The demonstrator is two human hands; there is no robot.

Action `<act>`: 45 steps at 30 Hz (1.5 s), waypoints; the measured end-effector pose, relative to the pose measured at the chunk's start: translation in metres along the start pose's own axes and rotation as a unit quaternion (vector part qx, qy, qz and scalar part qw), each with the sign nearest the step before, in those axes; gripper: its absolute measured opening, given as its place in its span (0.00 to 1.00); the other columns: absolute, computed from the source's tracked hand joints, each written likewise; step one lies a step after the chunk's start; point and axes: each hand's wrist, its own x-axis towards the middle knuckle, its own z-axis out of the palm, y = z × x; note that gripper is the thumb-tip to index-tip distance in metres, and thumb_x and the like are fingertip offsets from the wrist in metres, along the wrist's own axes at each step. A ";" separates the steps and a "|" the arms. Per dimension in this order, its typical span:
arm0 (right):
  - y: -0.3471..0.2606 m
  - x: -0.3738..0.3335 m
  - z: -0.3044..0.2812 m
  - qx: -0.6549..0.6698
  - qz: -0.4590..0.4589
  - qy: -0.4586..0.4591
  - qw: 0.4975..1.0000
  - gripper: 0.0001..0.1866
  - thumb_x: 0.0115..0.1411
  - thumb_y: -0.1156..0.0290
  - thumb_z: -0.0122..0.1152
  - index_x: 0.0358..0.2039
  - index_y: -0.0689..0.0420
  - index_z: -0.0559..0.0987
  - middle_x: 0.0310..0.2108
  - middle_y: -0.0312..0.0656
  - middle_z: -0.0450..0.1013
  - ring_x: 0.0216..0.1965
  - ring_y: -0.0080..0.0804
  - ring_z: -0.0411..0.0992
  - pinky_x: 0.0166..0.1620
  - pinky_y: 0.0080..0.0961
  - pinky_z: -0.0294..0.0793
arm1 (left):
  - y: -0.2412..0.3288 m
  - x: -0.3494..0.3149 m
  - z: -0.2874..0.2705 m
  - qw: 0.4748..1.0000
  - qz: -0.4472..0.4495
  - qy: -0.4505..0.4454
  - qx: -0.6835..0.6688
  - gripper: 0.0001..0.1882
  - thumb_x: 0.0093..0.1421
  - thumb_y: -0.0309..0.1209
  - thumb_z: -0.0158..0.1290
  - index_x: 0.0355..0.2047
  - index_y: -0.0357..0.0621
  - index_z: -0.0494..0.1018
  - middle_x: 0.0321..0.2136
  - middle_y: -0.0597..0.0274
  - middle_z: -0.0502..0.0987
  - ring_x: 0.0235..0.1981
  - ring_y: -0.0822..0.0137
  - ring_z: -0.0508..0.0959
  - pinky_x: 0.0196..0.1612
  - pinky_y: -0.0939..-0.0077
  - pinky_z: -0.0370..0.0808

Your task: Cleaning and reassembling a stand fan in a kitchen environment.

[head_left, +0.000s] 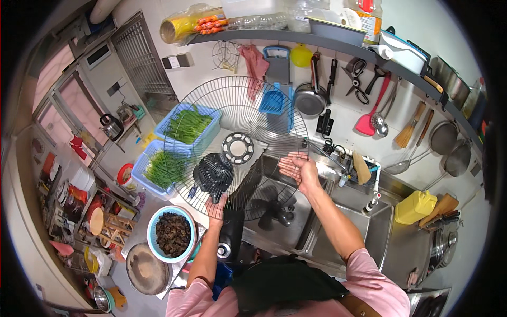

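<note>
Between my two hands is a large round wire fan guard (185, 90) with a slotted ring (237, 148) at its centre. My left hand (215, 206) grips its near left rim. My right hand (299, 170) holds its right edge, with long fingers stretched behind the wires and the thumb on the near side. A black ribbed motor housing (213, 173) shows close to my left hand; whether it touches the guard I cannot tell. Below the guard, dark fan blades (277, 212) lie in the left basin of the steel sink (364, 232). A black fan body (230, 232) stands beside the left forearm.
Blue baskets of green vegetables (187, 124) sit at the left. Nearer me are a bowl of dark, crinkled food (172, 235) and a round chopping board (148, 268). A tap (371, 203) and yellow jug (415, 207) stand right; utensils hang under the shelf (317, 44).
</note>
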 end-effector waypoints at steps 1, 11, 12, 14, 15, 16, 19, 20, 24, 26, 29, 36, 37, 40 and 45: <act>0.001 -0.008 0.006 -0.002 0.010 0.000 1.000 0.09 0.63 0.77 0.44 0.43 0.64 0.68 0.40 0.60 0.74 0.40 0.49 0.77 0.44 0.42 0.80 | 0.002 0.001 0.010 0.998 -0.001 -0.012 0.055 0.09 0.60 0.23 0.48 0.40 0.38 0.73 0.39 0.60 0.78 0.40 0.64 0.75 0.50 0.66 0.69; 0.026 -0.026 0.034 0.015 0.076 -0.031 0.997 0.09 0.64 0.77 0.43 0.42 0.64 0.69 0.39 0.59 0.74 0.40 0.50 0.77 0.45 0.43 0.79 | -0.030 0.007 0.008 0.985 0.140 -0.052 -0.081 0.11 0.60 0.30 0.52 0.40 0.36 0.73 0.31 0.59 0.78 0.34 0.69 0.77 0.40 0.75 0.72; 0.026 -0.025 0.029 0.014 0.074 -0.025 0.997 0.09 0.64 0.77 0.43 0.42 0.64 0.69 0.39 0.59 0.74 0.40 0.50 0.77 0.45 0.43 0.79 | -0.021 0.003 0.019 0.985 0.137 -0.056 -0.084 0.11 0.60 0.30 0.52 0.40 0.36 0.73 0.31 0.59 0.78 0.34 0.69 0.77 0.40 0.75 0.72; 0.026 -0.023 0.020 0.001 0.060 -0.007 0.998 0.09 0.63 0.77 0.44 0.42 0.64 0.69 0.39 0.59 0.74 0.39 0.50 0.77 0.44 0.43 0.80 | 0.015 -0.006 0.035 0.995 0.008 -0.080 -0.061 0.10 0.62 0.32 0.50 0.37 0.39 0.75 0.31 0.60 0.79 0.34 0.68 0.77 0.40 0.74 0.71; 0.029 -0.024 0.023 0.001 0.063 -0.009 0.998 0.09 0.63 0.77 0.44 0.42 0.64 0.69 0.39 0.59 0.74 0.39 0.50 0.77 0.44 0.43 0.80 | 0.017 -0.003 0.036 0.994 0.041 -0.070 -0.076 0.09 0.62 0.31 0.50 0.35 0.38 0.76 0.30 0.60 0.79 0.33 0.69 0.76 0.39 0.75 0.72; 0.031 -0.024 0.025 0.000 0.066 -0.011 0.998 0.08 0.63 0.77 0.42 0.41 0.64 0.69 0.38 0.59 0.74 0.39 0.49 0.77 0.43 0.43 0.80 | 0.020 -0.004 0.034 0.994 0.041 -0.067 -0.075 0.09 0.62 0.31 0.50 0.35 0.38 0.76 0.30 0.60 0.79 0.33 0.69 0.76 0.39 0.75 0.72; 0.036 -0.025 0.029 0.004 0.066 -0.007 0.998 0.08 0.63 0.78 0.41 0.40 0.64 0.68 0.38 0.59 0.74 0.38 0.48 0.77 0.42 0.43 0.80 | 0.025 -0.008 0.041 0.995 0.010 -0.086 -0.048 0.10 0.62 0.31 0.50 0.34 0.36 0.76 0.30 0.61 0.78 0.32 0.70 0.76 0.38 0.74 0.73; 0.036 -0.024 0.028 0.009 0.063 -0.003 0.998 0.08 0.63 0.78 0.41 0.41 0.64 0.68 0.38 0.60 0.74 0.39 0.48 0.77 0.42 0.43 0.80 | 0.024 -0.009 0.044 0.994 0.005 -0.087 -0.067 0.10 0.63 0.31 0.50 0.34 0.35 0.76 0.30 0.61 0.78 0.32 0.70 0.76 0.38 0.74 0.73; 0.038 -0.026 0.029 0.008 0.059 0.005 0.998 0.09 0.63 0.77 0.44 0.43 0.64 0.69 0.39 0.59 0.73 0.40 0.49 0.77 0.43 0.42 0.80 | 0.012 -0.003 0.047 0.989 0.012 -0.071 -0.131 0.11 0.63 0.32 0.50 0.36 0.36 0.76 0.31 0.61 0.79 0.31 0.70 0.76 0.39 0.74 0.73; 0.038 -0.029 0.027 0.001 0.063 0.000 0.998 0.10 0.63 0.77 0.45 0.43 0.64 0.69 0.40 0.60 0.73 0.40 0.49 0.76 0.43 0.42 0.80 | 0.008 -0.004 0.045 0.993 0.036 -0.069 -0.089 0.10 0.62 0.32 0.51 0.36 0.37 0.76 0.31 0.61 0.79 0.31 0.71 0.76 0.39 0.74 0.73; 0.038 -0.033 0.022 0.002 0.062 0.005 0.998 0.10 0.63 0.77 0.44 0.43 0.64 0.69 0.40 0.59 0.73 0.40 0.49 0.76 0.43 0.43 0.80 | 0.021 -0.009 0.054 0.993 0.026 -0.076 -0.087 0.11 0.61 0.33 0.53 0.37 0.37 0.76 0.31 0.62 0.79 0.32 0.71 0.76 0.38 0.75 0.72; 0.038 -0.028 0.024 -0.003 0.041 0.015 0.999 0.09 0.63 0.77 0.44 0.43 0.64 0.68 0.40 0.60 0.73 0.40 0.49 0.77 0.42 0.43 0.80 | 0.035 -0.009 0.061 0.998 -0.016 -0.050 -0.035 0.10 0.59 0.32 0.54 0.37 0.37 0.76 0.32 0.62 0.79 0.32 0.70 0.76 0.38 0.76 0.72; 0.038 -0.029 0.029 -0.008 0.043 0.012 0.999 0.08 0.63 0.77 0.43 0.42 0.64 0.68 0.40 0.59 0.73 0.39 0.48 0.77 0.42 0.42 0.80 | 0.021 -0.005 0.054 0.998 -0.013 -0.042 -0.034 0.10 0.59 0.32 0.54 0.37 0.37 0.76 0.32 0.62 0.79 0.32 0.70 0.76 0.38 0.76 0.72; 0.041 -0.029 0.030 -0.002 0.051 0.019 0.999 0.08 0.63 0.78 0.43 0.42 0.64 0.67 0.39 0.58 0.73 0.38 0.47 0.77 0.41 0.40 0.80 | -0.002 0.002 0.055 0.965 -0.024 -0.064 -0.254 0.09 0.61 0.28 0.52 0.38 0.36 0.74 0.33 0.61 0.78 0.33 0.70 0.77 0.37 0.79 0.73; 0.053 -0.029 0.027 0.013 0.068 0.021 0.997 0.09 0.63 0.76 0.45 0.43 0.65 0.68 0.41 0.60 0.73 0.40 0.49 0.77 0.42 0.41 0.81 | -0.014 0.004 0.052 0.954 -0.024 -0.080 -0.289 0.18 0.65 0.27 0.42 0.51 0.26 0.63 0.45 0.49 0.73 0.40 0.62 0.76 0.41 0.69 0.77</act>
